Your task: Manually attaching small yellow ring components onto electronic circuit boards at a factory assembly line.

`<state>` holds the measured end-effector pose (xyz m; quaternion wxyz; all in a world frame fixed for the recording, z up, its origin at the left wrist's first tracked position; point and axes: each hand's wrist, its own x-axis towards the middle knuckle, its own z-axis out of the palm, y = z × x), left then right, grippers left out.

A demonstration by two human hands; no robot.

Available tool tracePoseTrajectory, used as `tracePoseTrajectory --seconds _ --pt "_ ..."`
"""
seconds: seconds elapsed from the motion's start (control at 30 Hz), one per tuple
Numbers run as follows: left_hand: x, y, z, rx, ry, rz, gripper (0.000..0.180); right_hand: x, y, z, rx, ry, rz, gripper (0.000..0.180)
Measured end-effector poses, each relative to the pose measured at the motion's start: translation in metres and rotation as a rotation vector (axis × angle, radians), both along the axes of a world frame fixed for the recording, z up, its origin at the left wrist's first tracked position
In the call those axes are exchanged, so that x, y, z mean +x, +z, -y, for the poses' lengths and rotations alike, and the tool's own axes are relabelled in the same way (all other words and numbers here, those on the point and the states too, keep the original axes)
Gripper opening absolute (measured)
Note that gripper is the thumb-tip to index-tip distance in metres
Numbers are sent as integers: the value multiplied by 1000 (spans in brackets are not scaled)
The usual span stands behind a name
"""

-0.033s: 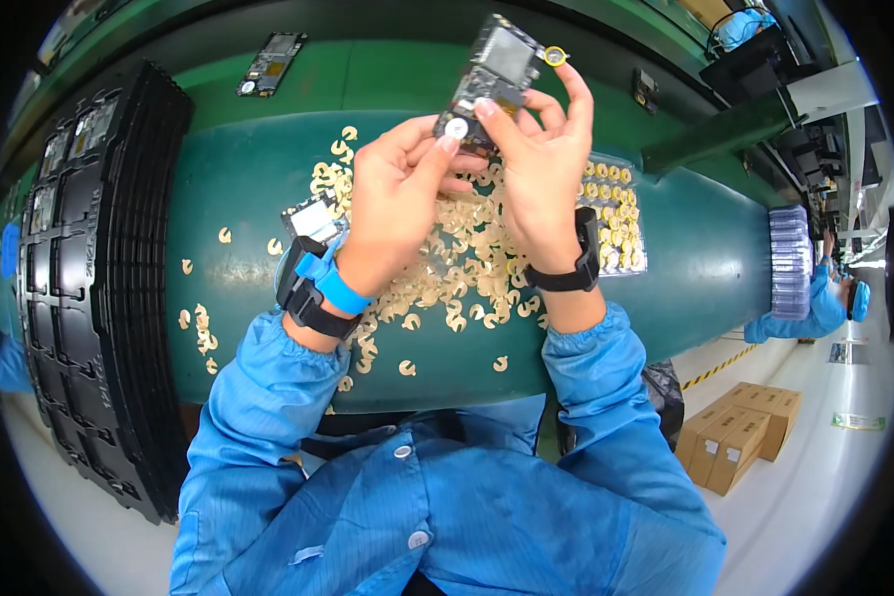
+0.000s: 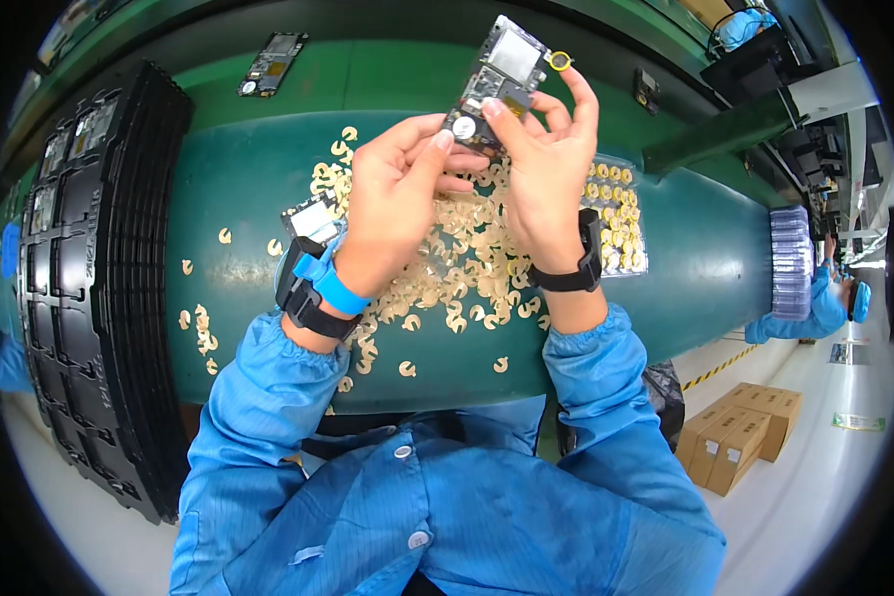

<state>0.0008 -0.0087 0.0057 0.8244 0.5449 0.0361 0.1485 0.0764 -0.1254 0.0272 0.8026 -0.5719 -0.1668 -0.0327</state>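
Observation:
Above the green work surface [image 2: 685,288], a dark circuit board [image 2: 512,60] with silver shields is held tilted between both hands. My left hand [image 2: 395,189] is closed on its lower corner, thumb beside a round white part [image 2: 464,127]. With the thumb across the board's face, my right hand [image 2: 548,169] grips its right edge. A small coin cell with a yellow rim [image 2: 560,62] sticks out from the board's upper right edge, against my right index fingertip. Beneath the hands lies a pile of cream C-shaped pieces [image 2: 457,248].
Stacked black trays [image 2: 109,288] stand at the left. A second board [image 2: 313,219] lies by my left wrist, another [image 2: 271,66] farther back. At the right are a clear tray of yellow-rimmed cells [image 2: 621,223], stacked clear trays [image 2: 790,260], cartons [image 2: 735,432] and a co-worker's blue sleeve [image 2: 815,308].
The board has shifted slightly to the right and its face catches more light. My right hand has moved a little right with it; my left hand is almost still.

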Motion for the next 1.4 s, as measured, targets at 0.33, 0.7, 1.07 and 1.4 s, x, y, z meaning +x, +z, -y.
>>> tracePoseTrajectory --seconds 0.33,0.7,1.07,1.4 --pt "-1 -2 -5 -37 33 34 27 -4 -3 0 -18 7 55 82" --pt "0 -5 -9 -80 57 -21 27 -9 19 22 -458 222 164 12" --pt "0 -7 -10 -49 39 -12 27 -4 8 23 -668 210 361 14" --pt "-1 -6 -9 -21 34 -15 27 -6 8 20 -738 179 411 13"
